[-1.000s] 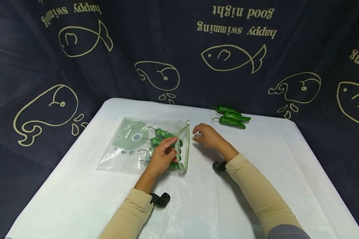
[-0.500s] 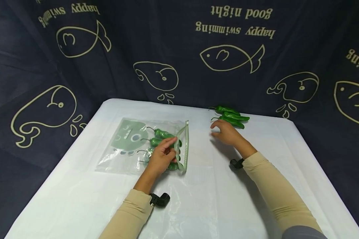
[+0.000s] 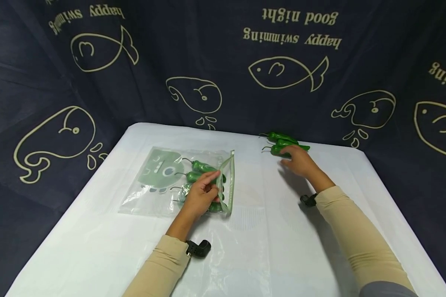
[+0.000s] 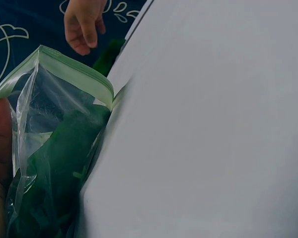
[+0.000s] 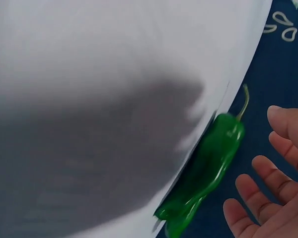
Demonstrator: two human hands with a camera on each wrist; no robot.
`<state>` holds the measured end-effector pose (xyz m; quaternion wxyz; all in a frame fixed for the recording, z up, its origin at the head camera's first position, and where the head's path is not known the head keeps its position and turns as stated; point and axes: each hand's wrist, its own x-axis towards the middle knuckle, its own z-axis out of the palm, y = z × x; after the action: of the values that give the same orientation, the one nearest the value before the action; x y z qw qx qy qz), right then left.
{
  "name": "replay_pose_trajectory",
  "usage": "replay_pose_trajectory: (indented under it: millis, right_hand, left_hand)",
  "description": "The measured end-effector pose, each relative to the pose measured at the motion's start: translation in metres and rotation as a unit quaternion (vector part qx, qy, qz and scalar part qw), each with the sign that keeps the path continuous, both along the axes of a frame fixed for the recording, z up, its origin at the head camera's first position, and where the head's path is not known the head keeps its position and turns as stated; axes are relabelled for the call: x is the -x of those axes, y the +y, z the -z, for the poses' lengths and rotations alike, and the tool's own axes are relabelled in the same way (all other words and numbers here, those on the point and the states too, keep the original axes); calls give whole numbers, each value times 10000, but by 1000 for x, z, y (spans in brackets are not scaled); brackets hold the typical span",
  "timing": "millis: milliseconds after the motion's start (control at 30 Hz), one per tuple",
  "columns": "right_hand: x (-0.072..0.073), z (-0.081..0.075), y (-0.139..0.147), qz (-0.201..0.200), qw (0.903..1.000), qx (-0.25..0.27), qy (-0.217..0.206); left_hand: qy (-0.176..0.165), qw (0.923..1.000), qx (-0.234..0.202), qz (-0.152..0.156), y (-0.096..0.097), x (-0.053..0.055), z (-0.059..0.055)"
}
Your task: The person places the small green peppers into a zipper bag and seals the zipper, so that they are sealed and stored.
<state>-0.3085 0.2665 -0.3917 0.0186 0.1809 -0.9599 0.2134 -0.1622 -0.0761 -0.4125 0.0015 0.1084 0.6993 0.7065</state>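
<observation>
A clear zip bag (image 3: pixel 232 181) with a green seal strip lies flat on the white table, its mouth facing right. Several green peppers (image 3: pixel 193 177) are inside, stems pointing left. My left hand (image 3: pixel 198 198) pinches the bag's upper edge at the mouth and holds it raised; the left wrist view shows the gaping opening (image 4: pixel 82 74). At the table's far side, three loose green peppers (image 3: pixel 280 137) lie close together. Over the nearest of them is my right hand (image 3: pixel 301 162), fingers spread and bent. In the right wrist view a gap shows between these fingers and a pepper (image 5: pixel 208 168).
The white-covered table (image 3: pixel 96 247) ends just behind the loose peppers, against a dark blue curtain (image 3: pixel 230 107) printed with fish and whales. A transparent sheet (image 3: pixel 238 255) lies on the table in front of the bag. Each wrist wears a black camera (image 3: pixel 200 248).
My right hand has moved right and away from the bag mouth to the loose peppers. My left hand and the bag have stayed in place.
</observation>
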Motion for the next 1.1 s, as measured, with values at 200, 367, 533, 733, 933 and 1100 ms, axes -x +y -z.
replay_pose_trajectory:
  millis: [200, 367, 533, 733, 933, 1100]
  right_hand:
    - [7, 3, 13, 237, 9996, -54, -172]
    - [12, 6, 19, 291, 9993, -86, -229]
    - [20, 10, 22, 233, 9993, -156, -258]
    - [26, 11, 25, 346, 9984, -308, -320]
    - [28, 11, 28, 316, 9982, -294, -408]
    - [31, 13, 30, 319, 9977, -291, -514]
  left_hand:
    - [-6, 10000, -28, 14, -1, 0, 0]
    - [16, 10000, -73, 24, -1, 0, 1]
    - [-4, 10000, -97, 9, -1, 0, 1]
    - [-5, 9999, -114, 23, -1, 0, 1]
    - [29, 9999, -111, 36, -1, 0, 0]
    - [9, 9999, -97, 42, -1, 0, 0]
